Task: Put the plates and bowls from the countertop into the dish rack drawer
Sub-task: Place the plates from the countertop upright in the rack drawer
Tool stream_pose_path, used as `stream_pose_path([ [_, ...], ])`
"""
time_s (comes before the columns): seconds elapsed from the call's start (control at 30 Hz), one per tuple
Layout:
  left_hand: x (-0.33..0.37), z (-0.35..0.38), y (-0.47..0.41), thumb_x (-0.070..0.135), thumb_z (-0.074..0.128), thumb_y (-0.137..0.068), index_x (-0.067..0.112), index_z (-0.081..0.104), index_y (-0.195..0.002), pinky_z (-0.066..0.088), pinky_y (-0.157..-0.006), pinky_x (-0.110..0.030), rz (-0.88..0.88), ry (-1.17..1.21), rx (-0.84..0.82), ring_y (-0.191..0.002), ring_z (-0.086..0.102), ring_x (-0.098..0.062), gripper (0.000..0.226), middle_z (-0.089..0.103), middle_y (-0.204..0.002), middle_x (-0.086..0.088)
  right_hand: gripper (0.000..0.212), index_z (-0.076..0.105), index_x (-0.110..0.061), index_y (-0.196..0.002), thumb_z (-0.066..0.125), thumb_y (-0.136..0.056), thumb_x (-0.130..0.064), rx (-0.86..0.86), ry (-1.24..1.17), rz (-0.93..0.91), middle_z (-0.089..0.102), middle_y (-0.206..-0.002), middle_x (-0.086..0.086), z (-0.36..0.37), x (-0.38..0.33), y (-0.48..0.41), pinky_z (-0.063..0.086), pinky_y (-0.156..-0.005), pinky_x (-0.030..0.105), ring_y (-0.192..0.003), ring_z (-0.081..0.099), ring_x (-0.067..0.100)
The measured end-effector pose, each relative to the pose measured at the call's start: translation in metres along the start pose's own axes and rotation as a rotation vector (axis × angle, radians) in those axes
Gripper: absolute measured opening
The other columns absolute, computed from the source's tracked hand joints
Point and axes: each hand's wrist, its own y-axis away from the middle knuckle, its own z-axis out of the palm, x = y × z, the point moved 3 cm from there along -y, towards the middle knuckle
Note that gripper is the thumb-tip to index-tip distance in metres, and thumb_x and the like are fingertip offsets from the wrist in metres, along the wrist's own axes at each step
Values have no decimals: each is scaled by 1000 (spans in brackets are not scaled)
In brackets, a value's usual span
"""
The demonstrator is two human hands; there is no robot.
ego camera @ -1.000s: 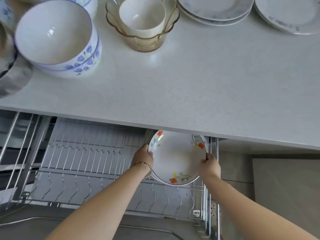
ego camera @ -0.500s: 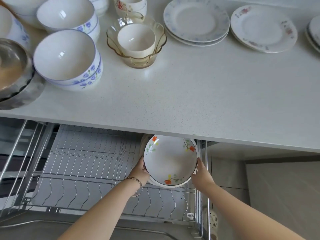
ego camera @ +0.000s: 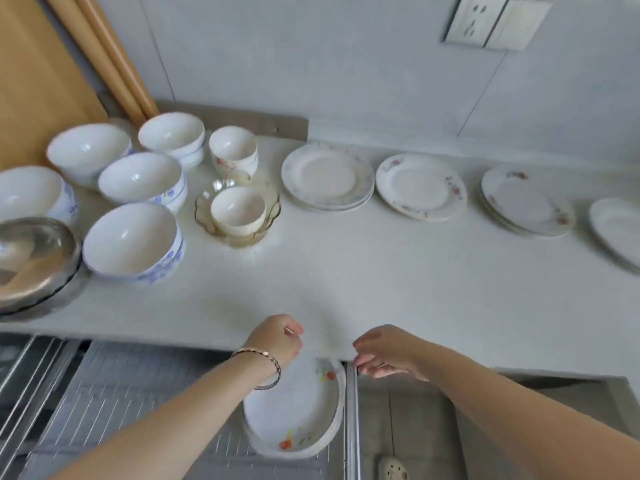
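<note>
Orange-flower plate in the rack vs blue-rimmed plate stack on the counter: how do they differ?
Pose: the orange-flower plate stands tilted on edge in the dish rack drawer; the blue-rimmed plate stack lies flat on the countertop. Pattern: orange flowers on the plate, faint blue rim on the stack. Both white and round.

No readable text, brand, number or sign on the plates [ego camera: 420, 187], bowls [ego camera: 130, 239] or wall socket [ego camera: 474, 20].
</note>
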Motion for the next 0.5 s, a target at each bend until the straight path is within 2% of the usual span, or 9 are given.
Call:
stream_pose_path([
  [0.13,81,4,-23,3,44,-84,26,54,-67,39,-51,-19,56,73,59,-66,62,-19,30,64,-65,3,12,55,-10,-102,49,-92,-11,152,-58,-99,64,-93,11,-90,-24,-2,48,-63,20,-68,59,14],
  [0.23,126,26,-52,3,39,-84,24,53,-69,38,-48,-19,38,120,61,-57,60,-11,30,62,-65,3,14,57,-9,-101,49,-90,-7,293,-108,-140,63,-80,7,-156,-29,-26,46,-59,21,-64,58,14],
  [0.3,147,45,-76,2,38,-84,21,55,-79,40,-51,-20,-4,173,60,-57,60,-10,26,63,-69,2,23,59,-6,-109,51,-87,-5,432,-138,-159,61,-76,6,-201,-29,-53,48,-59,23,-64,58,16],
  [0.37,167,65,-103,1,41,-84,18,54,-91,45,-59,-23,-65,267,76,-58,62,-12,23,63,-75,-2,33,56,-7,-120,52,-87,-9,594,-101,-168,65,-94,11,-248,-27,-83,48,-69,29,-78,60,23],
  [0.43,185,83,-131,-2,46,-85,15,52,-106,47,-65,-28,-129,420,117,-58,62,-14,27,61,-80,-6,42,48,-10,-130,50,-89,-15,711,-35,-150,59,-122,13,-288,-25,-109,43,-77,27,-96,59,28],
  [0.5,206,97,-157,-4,50,-86,10,46,-123,47,-61,-29,-179,598,135,-61,60,-17,40,59,-87,-11,48,40,-8,-136,48,-89,-17,759,-32,-133,49,-132,16,-321,-23,-134,43,-82,29,-102,55,30],
])
